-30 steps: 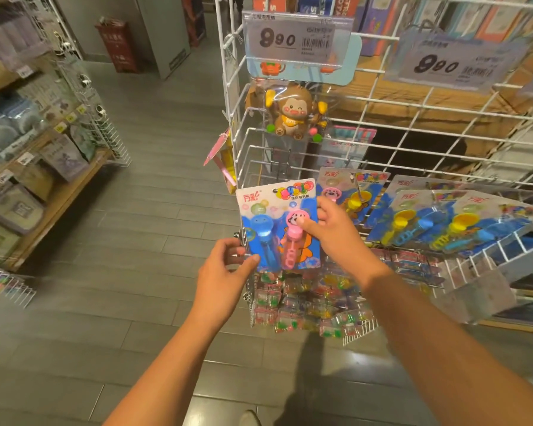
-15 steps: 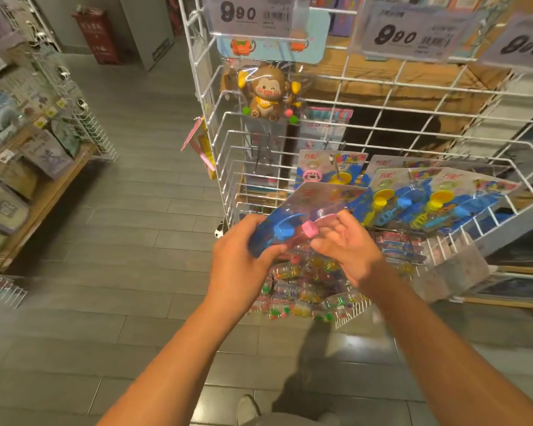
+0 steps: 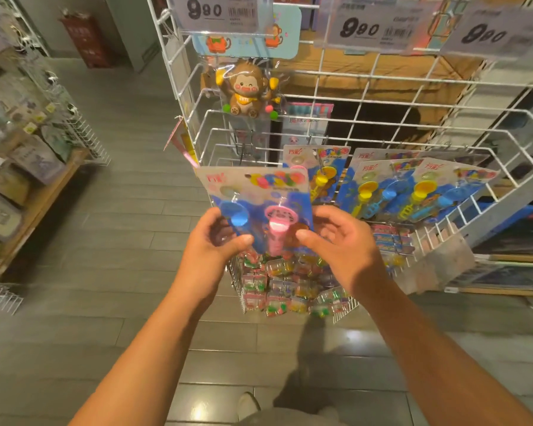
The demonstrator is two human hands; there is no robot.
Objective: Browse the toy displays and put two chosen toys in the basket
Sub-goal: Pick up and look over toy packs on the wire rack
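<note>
Head | hands: left point(image 3: 211, 241), right point(image 3: 339, 241) grip toy card point(image 3: 256, 195) | price tags point(image 3: 222, 10) "990"

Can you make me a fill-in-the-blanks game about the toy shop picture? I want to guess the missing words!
1. Both hands, the left hand and the right hand, hold one toy pack with a blue toy and a ____ toy inside.
2. The brown toy hanging high on the white wire rack is a ____.
3. The price tag above it reads ____.
4. The toy packs still hanging on the rack hold blue and ____ toys.

Missing words: pink; monkey; 9.90; yellow
</note>
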